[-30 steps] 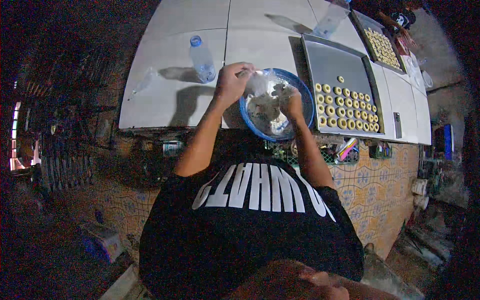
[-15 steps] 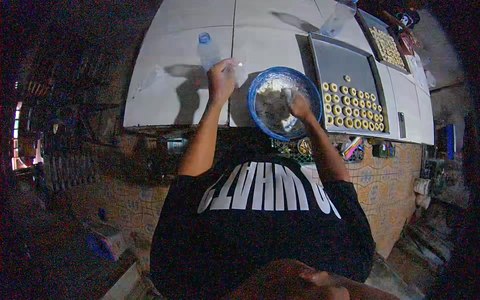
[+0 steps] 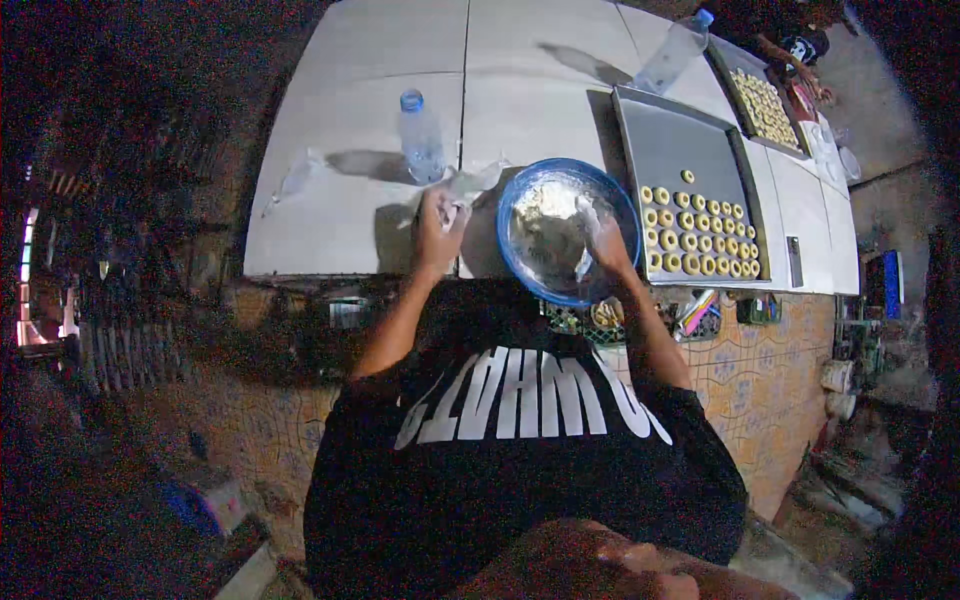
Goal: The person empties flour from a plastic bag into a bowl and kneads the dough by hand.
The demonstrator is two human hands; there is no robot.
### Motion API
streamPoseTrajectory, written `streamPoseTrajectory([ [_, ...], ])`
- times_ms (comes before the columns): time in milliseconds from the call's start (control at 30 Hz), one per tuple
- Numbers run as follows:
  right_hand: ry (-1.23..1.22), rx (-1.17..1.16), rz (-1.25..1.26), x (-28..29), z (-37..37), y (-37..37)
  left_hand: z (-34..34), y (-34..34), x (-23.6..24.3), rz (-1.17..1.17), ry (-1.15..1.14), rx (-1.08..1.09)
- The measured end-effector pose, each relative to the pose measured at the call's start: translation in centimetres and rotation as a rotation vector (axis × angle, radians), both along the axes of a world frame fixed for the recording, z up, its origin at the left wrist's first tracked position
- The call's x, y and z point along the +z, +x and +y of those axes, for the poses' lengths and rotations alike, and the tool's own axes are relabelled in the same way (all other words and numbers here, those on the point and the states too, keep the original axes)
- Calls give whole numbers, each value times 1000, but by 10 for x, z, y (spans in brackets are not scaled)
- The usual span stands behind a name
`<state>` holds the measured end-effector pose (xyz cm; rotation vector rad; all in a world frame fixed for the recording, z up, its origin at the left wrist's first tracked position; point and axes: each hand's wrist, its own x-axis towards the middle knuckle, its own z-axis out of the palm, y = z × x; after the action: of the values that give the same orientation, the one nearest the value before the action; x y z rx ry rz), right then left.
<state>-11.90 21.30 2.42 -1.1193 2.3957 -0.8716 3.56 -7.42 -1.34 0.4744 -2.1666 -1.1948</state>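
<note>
At the table's near edge, left of the basin, my left hand (image 3: pixel 441 228) is closed with its fingers curled on a thin clear plastic bag (image 3: pixel 482 180), which spreads toward the basin. My right hand (image 3: pixel 605 240) reaches into the right side of a blue-rimmed basin (image 3: pixel 511 240). White powder (image 3: pixel 548 199) lies in the basin, mostly toward its far side. The right fingers are bent around something whitish that I cannot make out. Just beyond my left hand stands a clear plastic bottle (image 3: pixel 420 140) with a blue neck.
Right of the basin, a metal tray (image 3: pixel 675 125) bears rows of small dough rings (image 3: pixel 705 240). Farther off are a second tray (image 3: pixel 768 108), a large blue-capped bottle (image 3: pixel 676 52) and another person's arm (image 3: pixel 795 66). Another clear bag (image 3: pixel 299 178) lies left on the white tabletop (image 3: pixel 380 40).
My left hand has come down toward the near edge, and the plastic bag now spreads beyond it. My right hand stays in the basin, slightly shifted. The whole view has moved a little.
</note>
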Motion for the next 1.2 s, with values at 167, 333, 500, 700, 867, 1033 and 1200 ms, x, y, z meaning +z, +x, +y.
streamPoseTrajectory([
  [167,-140,142,480,-55,37,-9,36,17,-32,-118,9,-226],
  [333,200,-6,-113,-13,3,21,37,20,-34,-225,-171,-288],
  [500,70,-80,349,-50,-14,31,38,24,14,-355,-55,-358],
  [700,-50,-32,223,-47,-21,21,37,27,67,-413,-216,-591],
  [867,265,-67,104,10,-33,32,34,33,47,-315,-262,-602],
  [1033,-21,-131,209,-43,-22,3,36,30,54,-511,-291,-563],
  [1200,154,-391,115,-58,-31,3,39,32,56,-576,-381,-510],
])
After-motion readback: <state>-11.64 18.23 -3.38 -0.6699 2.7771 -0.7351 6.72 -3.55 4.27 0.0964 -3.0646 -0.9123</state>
